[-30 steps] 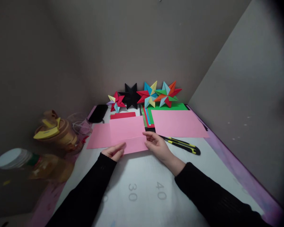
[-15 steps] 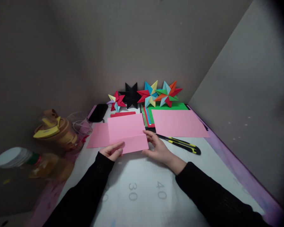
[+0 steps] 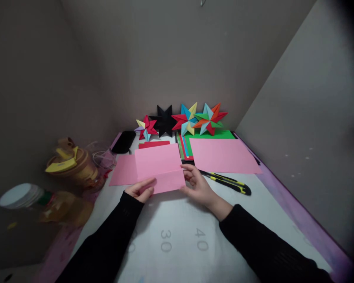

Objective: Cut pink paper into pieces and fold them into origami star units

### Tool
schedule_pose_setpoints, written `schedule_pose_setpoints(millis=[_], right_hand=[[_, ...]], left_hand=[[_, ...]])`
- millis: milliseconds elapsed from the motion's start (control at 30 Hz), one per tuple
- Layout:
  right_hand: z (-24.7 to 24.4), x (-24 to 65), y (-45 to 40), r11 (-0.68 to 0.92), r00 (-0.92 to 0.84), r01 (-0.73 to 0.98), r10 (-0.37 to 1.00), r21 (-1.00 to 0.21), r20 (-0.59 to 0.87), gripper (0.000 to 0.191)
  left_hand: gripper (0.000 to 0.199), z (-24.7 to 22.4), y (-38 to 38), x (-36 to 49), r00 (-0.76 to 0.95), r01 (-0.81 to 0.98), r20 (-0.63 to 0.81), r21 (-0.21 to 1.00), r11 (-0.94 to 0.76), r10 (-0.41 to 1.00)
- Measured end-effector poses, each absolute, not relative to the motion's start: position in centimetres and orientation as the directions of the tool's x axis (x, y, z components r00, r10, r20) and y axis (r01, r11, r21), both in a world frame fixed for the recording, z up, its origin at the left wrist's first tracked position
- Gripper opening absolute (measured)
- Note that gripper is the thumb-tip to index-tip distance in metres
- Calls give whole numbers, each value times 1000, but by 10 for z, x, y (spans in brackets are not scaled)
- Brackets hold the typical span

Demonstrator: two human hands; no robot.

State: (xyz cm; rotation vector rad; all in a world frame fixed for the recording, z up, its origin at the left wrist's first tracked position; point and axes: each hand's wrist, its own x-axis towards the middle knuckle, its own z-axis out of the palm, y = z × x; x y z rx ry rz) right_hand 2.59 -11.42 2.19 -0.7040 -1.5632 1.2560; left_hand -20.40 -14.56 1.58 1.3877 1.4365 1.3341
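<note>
A sheet of pink paper (image 3: 157,160) with a crease across it is held up over the white mat, its lower panel bent towards me. My left hand (image 3: 139,190) pinches its lower left part, the index finger lying across the front. At the right edge, my right hand (image 3: 198,186) grips the paper between thumb and fingers near the crease. Behind the held sheet, to the left, lies another pink paper (image 3: 122,171). Right of my right hand rests a yellow and black utility knife (image 3: 230,184), just below a wide pink sheet (image 3: 225,155).
Folded paper stars (image 3: 187,118) lean along the back wall, one of them a black star (image 3: 165,120). Coloured paper (image 3: 215,134) is stacked before them. A phone (image 3: 124,141) lies at back left. A brown cup (image 3: 73,165) and a white-lidded jar (image 3: 20,195) stand left of the mat (image 3: 183,259).
The whole view has shifted slightly, so everything sits a little lower. Both hands keep their hold on the pink paper, almost unmoved.
</note>
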Motion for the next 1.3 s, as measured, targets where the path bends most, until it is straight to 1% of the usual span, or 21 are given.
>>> schedule_pose_setpoints(millis=[67, 100, 133, 200, 233, 267, 300, 333, 433, 467, 500, 533, 633, 667, 733, 900, 1100, 1200, 1300], right_hand=[[22, 22, -115, 198, -306, -209, 917, -958, 256, 69], [22, 21, -114, 141, -286, -227, 936, -964, 204, 68], [22, 19, -114, 89, -277, -223, 949, -971, 150, 62], [19, 18, -112, 15, -273, -173, 960, -985, 63, 37], [18, 18, -111, -4, -265, -145, 964, -989, 34, 28], [16, 19, -109, -16, -250, -122, 968, -992, 15, 25], [14, 19, -108, -23, -235, -107, 972, -994, 2, 25], [12, 20, -107, -29, -222, -100, 975, -995, -6, 25], [8, 23, -104, -46, -215, -97, 976, -994, -24, 25], [7, 24, -103, -51, -216, -98, 976, -994, -29, 25], [6, 25, -103, -58, -215, -100, 976, -993, -35, 26], [6, 25, -102, -64, -213, -101, 976, -993, -41, 26], [5, 26, -102, -82, -211, -118, 976, -990, -56, 26], [5, 26, -103, -89, -209, -126, 976, -988, -62, 26], [6, 26, -103, -105, -206, -143, 976, -984, -74, 26], [8, 26, -103, -144, -211, -159, 971, -977, -109, 26], [8, 26, -104, -165, -222, -182, 967, -969, -123, 24], [7, 27, -104, -168, -232, -180, 965, -969, -124, 24], [6, 28, -103, -166, -252, -161, 960, -973, -122, 26]], left_hand=[[33, 15, -146, -203, -158, 235, 168, 963, -128, 973], [32, 14, -147, -202, -157, 241, 172, 962, -131, 972], [31, 14, -147, -200, -155, 253, 174, 959, -131, 972], [30, 14, -148, -198, -150, 287, 175, 950, -126, 973], [29, 15, -148, -198, -153, 295, 175, 947, -125, 973], [31, 15, -147, -197, -163, 287, 174, 950, -122, 971], [36, 16, -146, -197, -178, 254, 165, 960, -117, 970], [46, 17, -145, -198, -196, 199, 149, 974, -110, 969], [84, 19, -138, -202, -220, 50, 73, 997, -63, 973], [91, 19, -136, -203, -226, 32, 42, 999, -36, 973], [91, 20, -135, -204, -241, 26, 9, 1000, -2, 970], [85, 20, -134, -205, -266, 26, -32, 999, 40, 963], [46, 22, -135, -205, -336, 5, -162, 985, 174, 928], [36, 23, -135, -204, -344, 2, -194, 978, 207, 919], [28, 25, -137, -203, -328, 7, -227, 970, 243, 917], [26, 29, -137, -206, -246, 46, -248, 962, 267, 937], [28, 31, -137, -208, -203, 115, -244, 956, 271, 948], [27, 29, -137, -208, -185, 71, -221, 969, 237, 958], [27, 24, -135, -208, -228, -3, -220, 974, 225, 949]])
